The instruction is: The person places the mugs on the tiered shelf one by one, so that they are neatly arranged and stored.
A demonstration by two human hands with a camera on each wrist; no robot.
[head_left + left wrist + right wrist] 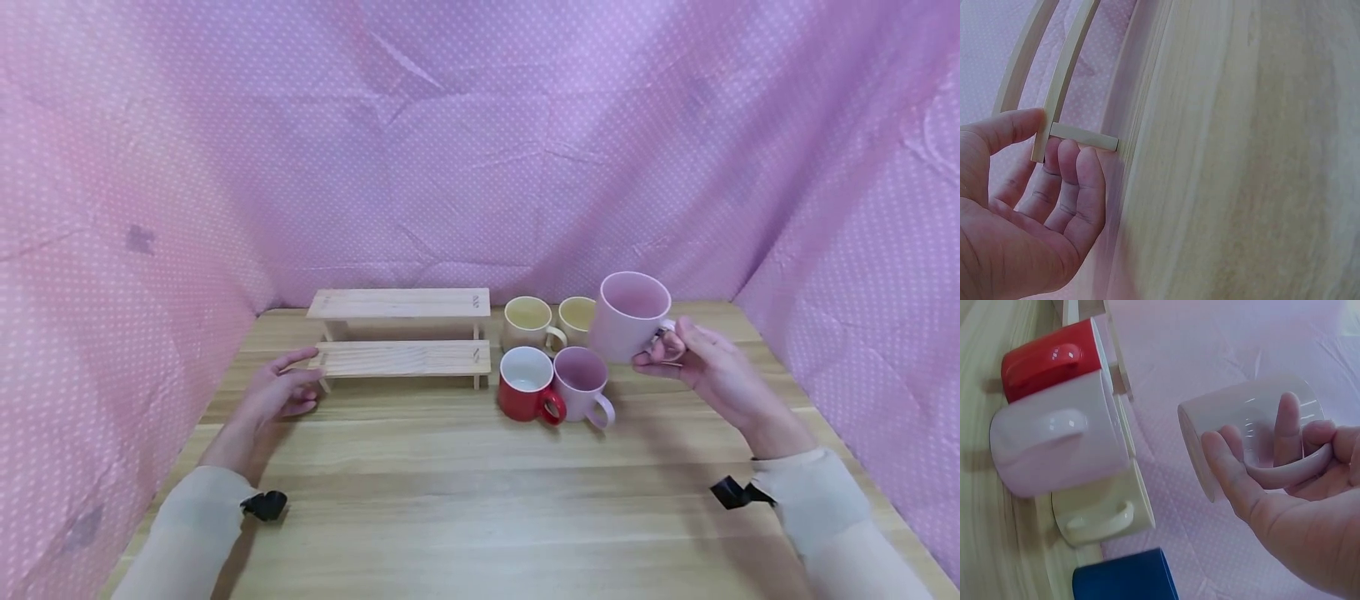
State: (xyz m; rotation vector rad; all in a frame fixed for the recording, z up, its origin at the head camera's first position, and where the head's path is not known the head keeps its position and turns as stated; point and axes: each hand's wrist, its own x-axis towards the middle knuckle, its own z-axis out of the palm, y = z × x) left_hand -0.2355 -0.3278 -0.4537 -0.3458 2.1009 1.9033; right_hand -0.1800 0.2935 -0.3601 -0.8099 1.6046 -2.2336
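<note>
My right hand (pixel 716 375) holds a pink mug (pixel 622 333) by its handle, raised above the table and tilted. In the right wrist view, fingers pass through the handle (pixel 1300 474) and others rest along the mug's side. My left hand (pixel 273 396) grips the left end of the lower board of a two-level wooden rack (pixel 405 358); in the left wrist view the thumb lies on the board (pixel 1063 81) and fingertips reach under it. A red mug (pixel 517 404), another pink mug (pixel 576 404) and two pale yellow mugs (pixel 519 335) stand close together right of the rack.
A dark blue mug (pixel 1124 576) shows at the bottom of the right wrist view; the raised mug hides its place in the head view. The rack's upper board (pixel 397 303) stands near the pink dotted cloth (pixel 450 167) behind the wooden table (pixel 450 508).
</note>
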